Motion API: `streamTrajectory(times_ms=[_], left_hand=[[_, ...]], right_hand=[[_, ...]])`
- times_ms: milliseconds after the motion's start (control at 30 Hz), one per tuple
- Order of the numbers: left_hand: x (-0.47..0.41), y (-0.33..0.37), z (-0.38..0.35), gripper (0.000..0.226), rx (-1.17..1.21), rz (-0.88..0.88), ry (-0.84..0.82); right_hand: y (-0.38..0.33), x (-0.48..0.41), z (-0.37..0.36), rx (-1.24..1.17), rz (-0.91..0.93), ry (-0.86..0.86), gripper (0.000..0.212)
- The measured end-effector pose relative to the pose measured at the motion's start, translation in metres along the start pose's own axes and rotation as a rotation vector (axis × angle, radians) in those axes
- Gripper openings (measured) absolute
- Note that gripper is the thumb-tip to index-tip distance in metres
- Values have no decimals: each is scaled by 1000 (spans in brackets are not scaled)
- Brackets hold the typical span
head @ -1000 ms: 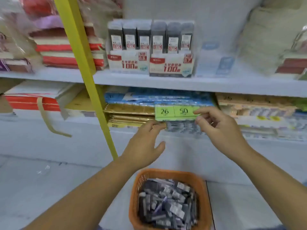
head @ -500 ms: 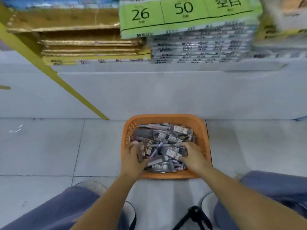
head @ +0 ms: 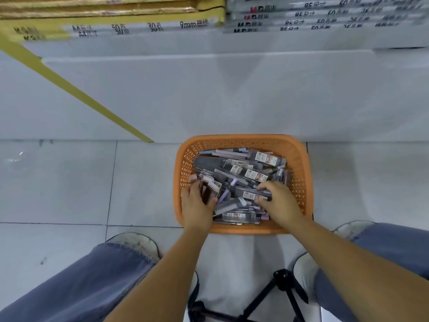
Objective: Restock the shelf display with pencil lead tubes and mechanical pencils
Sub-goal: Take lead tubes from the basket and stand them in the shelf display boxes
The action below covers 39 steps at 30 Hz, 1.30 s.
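An orange plastic basket [head: 299, 163] stands on the tiled floor below the shelf. It is full of grey pencil lead tubes [head: 254, 175] with white-and-red labels, mixed with pale purple mechanical pencils [head: 224, 195]. My left hand [head: 197, 205] is inside the basket at its left side, fingers and thumb curled round a small bunch of lead tubes [head: 210, 190]. My right hand [head: 279, 203] reaches in at the right, fingers bent down onto a labelled lead tube [head: 251, 196] in the pile. The upper display boxes are out of view.
The white shelf base [head: 232, 94] rises just behind the basket, with stacked notebook packs [head: 301, 17] on the bottom shelf above. A yellow strap [head: 92, 103] runs diagonally at left. My knees [head: 97, 275] flank the basket and a black tripod [head: 274, 296] stands between my feet.
A second ago both hands were at the shelf's green labels. My view dropped to the floor and both hands went down into the basket, where the left has gathered tubes.
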<state>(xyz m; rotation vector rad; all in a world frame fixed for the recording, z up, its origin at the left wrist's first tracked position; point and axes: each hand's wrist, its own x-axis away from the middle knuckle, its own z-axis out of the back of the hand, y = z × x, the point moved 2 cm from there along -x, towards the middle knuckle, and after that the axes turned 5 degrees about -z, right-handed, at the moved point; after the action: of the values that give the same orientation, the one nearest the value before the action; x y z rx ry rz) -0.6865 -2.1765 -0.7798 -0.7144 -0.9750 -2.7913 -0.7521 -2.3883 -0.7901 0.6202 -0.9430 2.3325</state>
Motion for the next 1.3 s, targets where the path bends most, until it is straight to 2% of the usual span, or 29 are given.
streamTrajectory(times_ms=[167, 300, 433, 500, 667, 900, 1033, 1100, 1133, 1200, 1300], left_hand=[[-7, -3, -2, 57, 87, 14, -44], [-14, -3, -2, 57, 40, 10, -78], [-14, -3, -2, 42, 36, -11, -53], [-12, -3, -3, 32, 11, -30, -43], [-15, 1, 0, 38, -89, -85, -101], [-29, 9, -4, 20, -262, -139, -215], [-31, 7, -8, 21, -345, -176, -238], [-30, 4, -13, 39, -415, -196, -250], [-29, 2, -13, 41, -407, -203, -243], [-27, 1, -11, 26, -371, -230, -215], [-27, 0, -9, 25, -445, -304, -244]], right_hand=[[0, 1, 9, -164, -26, -1, 24], [0, -1, 15, -154, -40, -16, 25], [3, -2, 25, -134, -44, 43, 23], [3, -4, 30, -170, -52, 26, 19], [0, -3, 32, -258, -114, -58, 23], [2, 7, 20, -305, -120, -95, 24], [5, 9, 18, -370, -153, -128, 24], [6, 10, 18, -388, -166, -136, 25], [7, 10, 17, -394, -169, -137, 25], [7, 11, 18, -404, -172, -133, 26], [5, 12, 19, -426, -174, -130, 26]])
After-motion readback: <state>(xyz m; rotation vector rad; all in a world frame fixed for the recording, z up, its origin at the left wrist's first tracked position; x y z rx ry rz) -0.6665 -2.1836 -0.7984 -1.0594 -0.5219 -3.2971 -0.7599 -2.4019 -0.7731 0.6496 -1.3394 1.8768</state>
